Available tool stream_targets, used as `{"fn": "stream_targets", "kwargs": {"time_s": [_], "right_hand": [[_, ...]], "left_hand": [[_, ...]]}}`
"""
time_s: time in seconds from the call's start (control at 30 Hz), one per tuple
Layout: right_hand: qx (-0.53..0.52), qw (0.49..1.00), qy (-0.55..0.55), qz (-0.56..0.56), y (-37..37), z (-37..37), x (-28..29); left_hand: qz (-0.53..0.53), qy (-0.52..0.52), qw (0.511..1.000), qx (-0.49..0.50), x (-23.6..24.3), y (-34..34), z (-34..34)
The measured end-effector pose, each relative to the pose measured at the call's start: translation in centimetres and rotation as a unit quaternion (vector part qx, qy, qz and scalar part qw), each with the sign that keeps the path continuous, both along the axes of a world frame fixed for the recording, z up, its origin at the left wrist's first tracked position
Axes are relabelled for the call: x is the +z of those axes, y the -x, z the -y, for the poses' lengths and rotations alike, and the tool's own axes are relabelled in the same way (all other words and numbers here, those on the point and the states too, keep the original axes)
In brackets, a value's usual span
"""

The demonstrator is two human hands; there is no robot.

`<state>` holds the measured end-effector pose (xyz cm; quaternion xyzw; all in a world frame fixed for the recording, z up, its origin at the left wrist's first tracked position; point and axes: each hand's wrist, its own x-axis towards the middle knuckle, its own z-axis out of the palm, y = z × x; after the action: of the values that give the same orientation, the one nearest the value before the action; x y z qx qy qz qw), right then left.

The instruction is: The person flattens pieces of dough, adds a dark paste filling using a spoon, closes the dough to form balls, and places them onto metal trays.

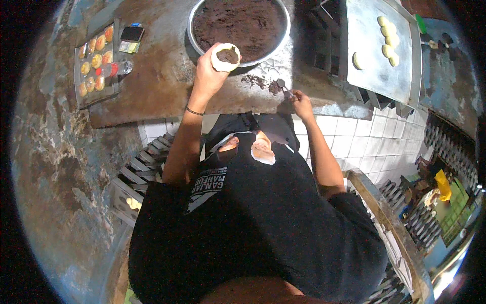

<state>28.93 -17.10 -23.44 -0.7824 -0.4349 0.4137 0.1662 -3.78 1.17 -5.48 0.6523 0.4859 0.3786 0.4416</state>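
Note:
My left hand (207,78) is closed round a pale piece of flattened dough (217,64), held at the near left rim of a large metal basin (193,41). A lump of dark brown filling (228,55) lies in the middle of the dough. The same kind of dark, crumbly mass (240,24) fills the basin. To the right, my right hand (302,105) grips the handle of a small metal spoon (281,83). The spoon's bowl is just above or touching spilled dark crumbs (256,80) on the table; I cannot tell which.
At the right, a metal tray (372,66) bears several pale dough balls (388,40). On the left, another tray (112,96) holds several glazed buns (96,61), with a clear red-capped bottle (123,68) lying across its edge. A small black box (132,34) sits on the worn table (157,76).

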Motion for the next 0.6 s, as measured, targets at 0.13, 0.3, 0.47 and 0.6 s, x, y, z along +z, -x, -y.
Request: {"fn": "stream_targets", "kwargs": {"time_s": [0.13, 0.3, 0.47, 0.6], "right_hand": [[0.139, 0.971, -0.092, 0.172, 3.2, -3.7, 8.9], [0.221, 0.919, -0.314, -0.086, 9.0, -10.5, 26.3], [0.305, 0.903, -0.299, -0.043, 10.0, -12.5, 29.0], [0.266, 0.915, -0.255, -0.167, 9.3, -13.5, 29.2]], "left_hand": [[0.008, 0.024, 0.998, -0.059, 1.1, -0.8, 1.4], [0.019, 0.062, 0.989, -0.133, 3.1, -2.1, 2.1], [0.022, 0.077, 0.978, -0.195, 4.2, -2.4, 1.7], [0.06, 0.144, 0.96, -0.234, 5.1, -1.5, 1.1]]}}
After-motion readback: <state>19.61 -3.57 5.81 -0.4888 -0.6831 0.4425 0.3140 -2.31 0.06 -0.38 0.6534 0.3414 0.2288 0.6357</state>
